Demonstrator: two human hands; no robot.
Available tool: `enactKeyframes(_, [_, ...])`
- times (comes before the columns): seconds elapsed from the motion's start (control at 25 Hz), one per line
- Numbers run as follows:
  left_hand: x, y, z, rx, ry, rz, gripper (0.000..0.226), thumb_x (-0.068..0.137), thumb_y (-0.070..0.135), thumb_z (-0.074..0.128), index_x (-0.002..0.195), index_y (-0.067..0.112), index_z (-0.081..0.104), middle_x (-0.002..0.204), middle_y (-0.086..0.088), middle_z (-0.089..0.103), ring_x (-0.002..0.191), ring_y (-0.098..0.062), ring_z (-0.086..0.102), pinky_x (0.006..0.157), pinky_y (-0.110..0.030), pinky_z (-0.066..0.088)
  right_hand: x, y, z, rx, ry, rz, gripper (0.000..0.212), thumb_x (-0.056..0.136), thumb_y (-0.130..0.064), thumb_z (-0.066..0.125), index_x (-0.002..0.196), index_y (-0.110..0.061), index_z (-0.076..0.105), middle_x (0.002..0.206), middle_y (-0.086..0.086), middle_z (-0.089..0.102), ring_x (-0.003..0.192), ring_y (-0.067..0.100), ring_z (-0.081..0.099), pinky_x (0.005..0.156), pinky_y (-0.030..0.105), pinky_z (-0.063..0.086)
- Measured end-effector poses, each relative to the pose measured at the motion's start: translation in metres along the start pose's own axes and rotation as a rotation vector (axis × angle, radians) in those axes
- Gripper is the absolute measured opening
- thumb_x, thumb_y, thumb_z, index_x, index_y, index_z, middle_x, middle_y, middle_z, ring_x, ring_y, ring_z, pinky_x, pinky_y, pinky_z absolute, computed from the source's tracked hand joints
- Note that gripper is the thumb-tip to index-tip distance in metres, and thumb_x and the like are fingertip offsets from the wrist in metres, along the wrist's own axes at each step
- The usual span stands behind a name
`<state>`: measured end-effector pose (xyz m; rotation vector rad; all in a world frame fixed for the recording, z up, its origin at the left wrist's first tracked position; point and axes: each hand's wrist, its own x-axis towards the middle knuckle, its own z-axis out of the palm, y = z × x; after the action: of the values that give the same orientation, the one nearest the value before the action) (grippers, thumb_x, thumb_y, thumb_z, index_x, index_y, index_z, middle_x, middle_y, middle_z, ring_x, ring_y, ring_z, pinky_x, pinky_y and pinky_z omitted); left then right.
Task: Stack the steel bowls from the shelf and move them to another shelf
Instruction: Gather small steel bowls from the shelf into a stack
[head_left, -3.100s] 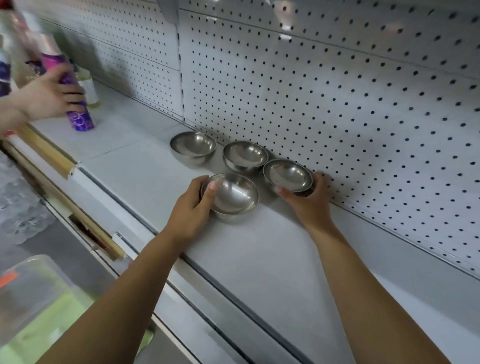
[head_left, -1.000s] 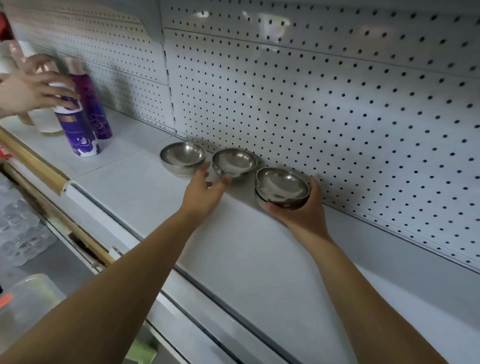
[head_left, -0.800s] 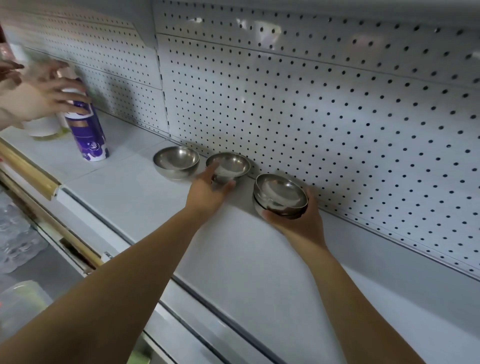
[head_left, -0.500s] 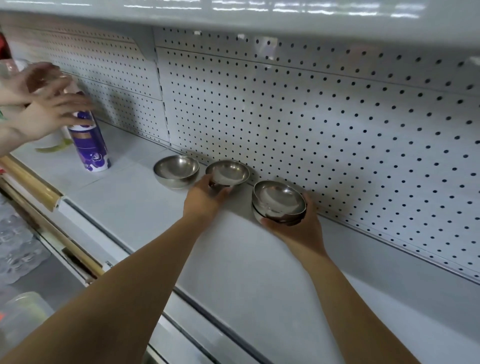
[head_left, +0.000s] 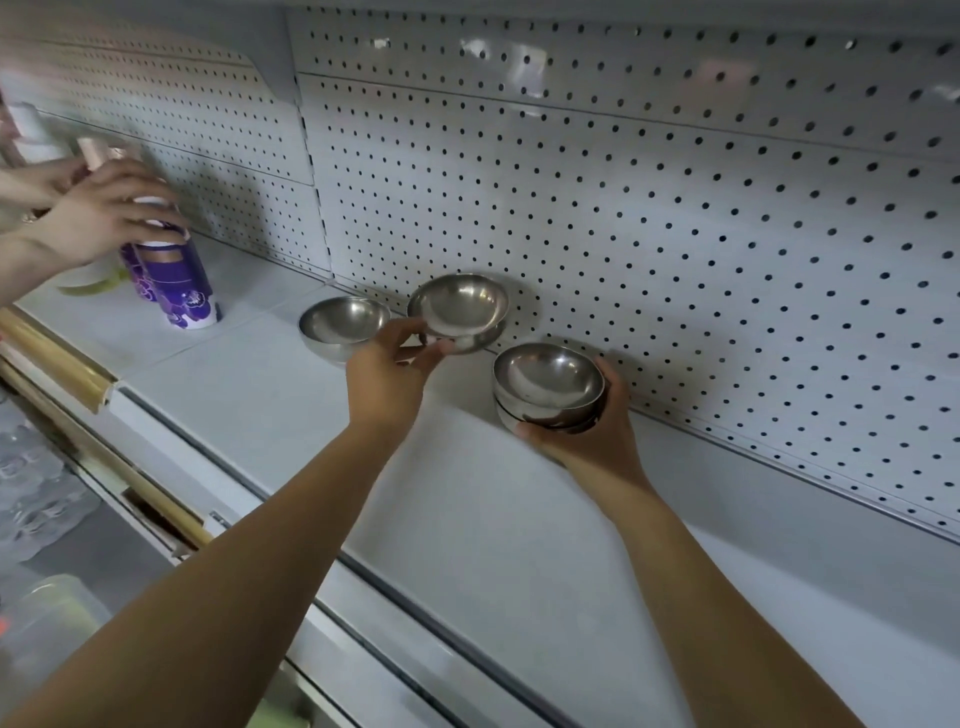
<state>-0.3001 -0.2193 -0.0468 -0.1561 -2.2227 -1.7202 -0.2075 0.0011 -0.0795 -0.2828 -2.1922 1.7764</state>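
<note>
The left hand (head_left: 387, 371) pinches a single bowl (head_left: 457, 306) by its near side, thumb on top and fingers (head_left: 436, 349) curled beneath; the bowl is tilted, its opening turned toward the camera, in front of the pegboard wall (head_left: 675, 234). Just to its right, the right hand (head_left: 597, 441) cups a stack of two bowls (head_left: 545, 384), one nested inside the other; the thumb shows at the stack's lower front and the fingers wrap round its far side; whether the stack rests on the shelf (head_left: 270, 395) or sits just above it, I cannot tell. A third bowl (head_left: 343, 322) stands upright on the shelf to the left of the lifted one, apart from both hands. Far left, another person's hand (head_left: 98, 213) grips the top of a purple bottle (head_left: 182, 291) standing on the same shelf.
</note>
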Motion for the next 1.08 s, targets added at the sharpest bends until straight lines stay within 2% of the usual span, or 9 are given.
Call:
enactKeyframes(0.12, [-0.003, 0.022, 0.001, -0.098, -0.084, 0.052, 0.030, 0.082, 0.030, 0.084, 0.109, 0.028, 0.070, 0.104, 0.011, 0.075, 0.094, -0.005, 0.073, 0.084, -0.017, 0.055, -0.001, 0.002, -0.002, 0.003, -0.021, -0.014, 0.108, 0.057, -0.028, 0.104, 0.132, -0.067, 0.037, 0.123, -0.042, 0.056, 0.119, -0.015, 0.056, 0.108, 0.036, 0.053])
enactKeyframes(0.2, [-0.006, 0.034, 0.005, -0.101, -0.172, 0.086, 0.026, 0.082, 0.027, 0.085, 0.102, 0.032, 0.070, 0.103, 0.009, 0.075, 0.093, -0.006, 0.073, 0.084, -0.018, 0.055, 0.000, 0.004, -0.003, 0.008, -0.018, -0.025, 0.106, 0.057, -0.025, 0.104, 0.129, -0.068, 0.039, 0.122, -0.042, 0.058, 0.120, -0.011, 0.059, 0.106, 0.041, 0.055])
enactKeyframes(0.32, [-0.011, 0.043, 0.011, -0.029, -0.296, 0.117, 0.024, 0.081, 0.028, 0.086, 0.101, 0.028, 0.072, 0.100, 0.007, 0.076, 0.093, -0.002, 0.071, 0.088, -0.019, 0.054, 0.000, 0.004, -0.001, -0.001, -0.023, -0.038, 0.107, 0.057, -0.026, 0.104, 0.125, -0.073, 0.036, 0.120, -0.046, 0.056, 0.118, -0.014, 0.058, 0.106, 0.036, 0.054])
enactKeyframes(0.36, [-0.012, 0.043, 0.014, -0.005, -0.320, 0.118, 0.026, 0.080, 0.030, 0.086, 0.102, 0.026, 0.073, 0.100, 0.007, 0.076, 0.095, 0.000, 0.070, 0.089, -0.018, 0.053, 0.000, 0.004, -0.001, -0.003, -0.018, -0.042, 0.108, 0.057, -0.027, 0.104, 0.129, -0.069, 0.036, 0.123, -0.043, 0.057, 0.118, -0.014, 0.058, 0.105, 0.033, 0.054])
enactKeyframes(0.48, [-0.016, 0.039, 0.023, 0.045, -0.368, 0.104, 0.030, 0.078, 0.035, 0.087, 0.104, 0.026, 0.074, 0.100, 0.011, 0.076, 0.097, 0.003, 0.069, 0.085, -0.012, 0.048, 0.002, 0.004, 0.000, -0.007, 0.010, -0.030, 0.109, 0.054, -0.030, 0.105, 0.143, -0.041, 0.044, 0.130, -0.022, 0.064, 0.117, -0.005, 0.064, 0.102, 0.034, 0.058])
enactKeyframes(0.68, [-0.021, 0.031, 0.030, 0.090, -0.394, 0.098, 0.032, 0.077, 0.032, 0.089, 0.104, 0.025, 0.075, 0.099, 0.013, 0.075, 0.095, 0.006, 0.068, 0.078, -0.003, 0.043, 0.003, 0.004, 0.001, -0.012, 0.038, -0.016, 0.106, 0.053, -0.029, 0.105, 0.142, -0.033, 0.046, 0.129, -0.017, 0.066, 0.117, -0.001, 0.065, 0.099, 0.035, 0.059])
enactKeyframes(0.76, [-0.022, 0.030, 0.029, 0.090, -0.401, 0.098, 0.032, 0.077, 0.031, 0.089, 0.105, 0.025, 0.075, 0.099, 0.013, 0.075, 0.096, 0.006, 0.068, 0.083, -0.008, 0.046, 0.002, 0.004, 0.001, -0.004, 0.039, -0.012, 0.107, 0.054, -0.027, 0.105, 0.143, -0.033, 0.045, 0.129, -0.017, 0.065, 0.117, -0.002, 0.064, 0.100, 0.035, 0.059])
enactKeyframes(0.96, [-0.021, 0.026, 0.021, 0.058, -0.443, 0.117, 0.030, 0.081, 0.030, 0.086, 0.109, 0.028, 0.075, 0.103, 0.012, 0.076, 0.103, -0.001, 0.069, 0.099, -0.036, 0.053, 0.002, 0.003, 0.003, 0.013, 0.026, 0.000, 0.112, 0.051, -0.030, 0.104, 0.145, -0.034, 0.044, 0.131, -0.019, 0.066, 0.117, -0.004, 0.065, 0.101, 0.037, 0.059])
enactKeyframes(1.08, [-0.023, 0.022, 0.018, 0.009, -0.477, 0.097, 0.022, 0.088, 0.029, 0.080, 0.102, 0.045, 0.074, 0.104, 0.017, 0.076, 0.107, -0.003, 0.070, 0.103, -0.043, 0.053, 0.001, 0.001, 0.003, 0.018, 0.015, 0.000, 0.112, 0.054, -0.029, 0.105, 0.146, -0.035, 0.042, 0.132, -0.019, 0.064, 0.118, -0.004, 0.063, 0.101, 0.031, 0.058])
